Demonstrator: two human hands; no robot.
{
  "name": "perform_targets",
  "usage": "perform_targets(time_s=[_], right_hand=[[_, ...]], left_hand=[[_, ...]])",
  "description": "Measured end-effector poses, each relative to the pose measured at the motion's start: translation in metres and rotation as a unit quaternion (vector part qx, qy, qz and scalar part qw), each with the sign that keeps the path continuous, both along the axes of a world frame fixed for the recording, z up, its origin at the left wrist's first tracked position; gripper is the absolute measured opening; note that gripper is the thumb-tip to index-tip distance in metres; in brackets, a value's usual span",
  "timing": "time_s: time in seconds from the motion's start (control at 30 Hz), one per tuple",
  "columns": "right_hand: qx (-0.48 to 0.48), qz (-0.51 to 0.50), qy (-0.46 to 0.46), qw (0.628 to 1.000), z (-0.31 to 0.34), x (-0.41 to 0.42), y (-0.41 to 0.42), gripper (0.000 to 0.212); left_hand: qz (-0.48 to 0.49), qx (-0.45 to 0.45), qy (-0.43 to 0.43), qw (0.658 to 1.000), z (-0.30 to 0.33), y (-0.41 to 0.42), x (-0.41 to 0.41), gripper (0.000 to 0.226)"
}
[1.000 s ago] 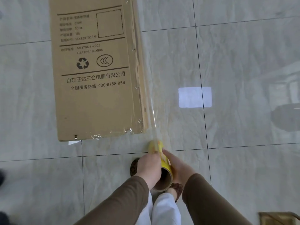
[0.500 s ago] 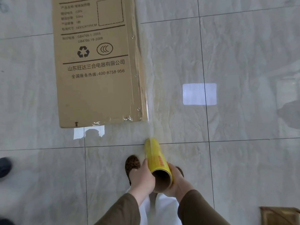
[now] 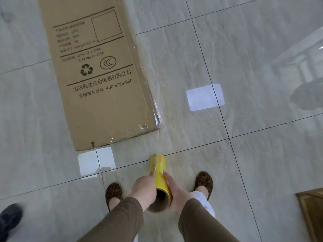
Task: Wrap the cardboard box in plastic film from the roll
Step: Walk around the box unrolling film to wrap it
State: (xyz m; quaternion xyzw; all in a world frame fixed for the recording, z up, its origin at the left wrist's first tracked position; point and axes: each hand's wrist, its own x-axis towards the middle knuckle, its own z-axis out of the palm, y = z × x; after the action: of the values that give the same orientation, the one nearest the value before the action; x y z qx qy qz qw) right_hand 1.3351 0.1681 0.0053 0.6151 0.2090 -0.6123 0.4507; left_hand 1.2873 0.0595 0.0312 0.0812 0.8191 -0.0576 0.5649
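Seen from above, looking down at a person's own arms. The left hand (image 3: 144, 186) is curled around the left side of a yellow roll (image 3: 158, 173) of plastic film, thumb lying along the top of it. The right hand (image 3: 175, 191) cups the roll from the other side, fingers pressed against the yellow wrapper — so both hands grasp the same roll between them. The roll points away from the person, and its near end shows an open brown cardboard core. Both forearms wear olive-brown sleeves (image 3: 120, 219).

From the far end of the roll a thin, clear band of film (image 3: 158, 137) runs up and away to the near right corner of a cardboard box (image 3: 104, 102). The band looks taut and narrow, gathered almost to a strip. Film also clings along the box's right edge and near edge, where it shows as wrinkled, shiny patches.

The box is long and flat and lies on the floor ahead and to the left of the hands, well apart from them. Its top face carries printed black text, a recycling mark and a phone number.

Below the hands stand two feet in leopard-print shoes (image 3: 113, 192) and white trousers. The floor (image 3: 244, 67) is glossy grey tile with dark grout lines and bright reflections. A dark shoe (image 3: 9, 217) shows at the lower left edge — a wooden object (image 3: 311, 212) at the lower right.
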Motion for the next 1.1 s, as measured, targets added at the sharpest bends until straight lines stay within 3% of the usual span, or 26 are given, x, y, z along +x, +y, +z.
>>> perform_targets(time_s=[0.17,0.3,0.4,0.53,0.63,0.7,0.83,1.0,1.1], right_hand=[[0.013,-0.070,0.016,0.997,-0.009,-0.004,-0.052,0.058],[0.010,-0.189,0.000,0.982,-0.020,-0.006,-0.098,0.061],[-0.021,-0.280,0.017,0.960,-0.019,-0.012,-0.141,0.041],[-0.040,-0.309,0.009,0.950,-0.018,-0.007,-0.176,0.039],[-0.023,-0.234,0.004,0.972,-0.022,0.013,-0.188,0.032],[-0.003,-0.218,0.001,0.976,-0.025,0.018,-0.193,0.031],[-0.011,-0.273,-0.021,0.962,-0.023,0.011,-0.205,0.056],[-0.043,-0.340,-0.033,0.939,-0.019,0.013,-0.228,0.068],[-0.053,-0.401,-0.048,0.913,-0.023,0.015,-0.233,0.072]], left_hand=[[0.028,0.049,0.041,0.998,0.000,-0.060,-0.015,0.069],[0.290,0.067,0.003,0.955,0.002,-0.113,-0.019,0.042],[0.350,0.052,-0.012,0.935,0.001,-0.139,-0.026,0.065],[0.244,0.057,-0.034,0.968,-0.005,-0.162,-0.048,0.072],[0.042,0.022,-0.040,0.998,-0.005,-0.169,-0.064,0.073],[-0.119,-0.022,-0.040,0.992,-0.002,-0.167,-0.069,0.080],[-0.281,-0.042,-0.025,0.958,0.001,-0.163,-0.061,0.068],[-0.348,-0.020,-0.003,0.937,-0.001,-0.166,-0.040,0.070],[-0.307,0.018,0.014,0.951,0.000,-0.180,-0.047,0.069]])
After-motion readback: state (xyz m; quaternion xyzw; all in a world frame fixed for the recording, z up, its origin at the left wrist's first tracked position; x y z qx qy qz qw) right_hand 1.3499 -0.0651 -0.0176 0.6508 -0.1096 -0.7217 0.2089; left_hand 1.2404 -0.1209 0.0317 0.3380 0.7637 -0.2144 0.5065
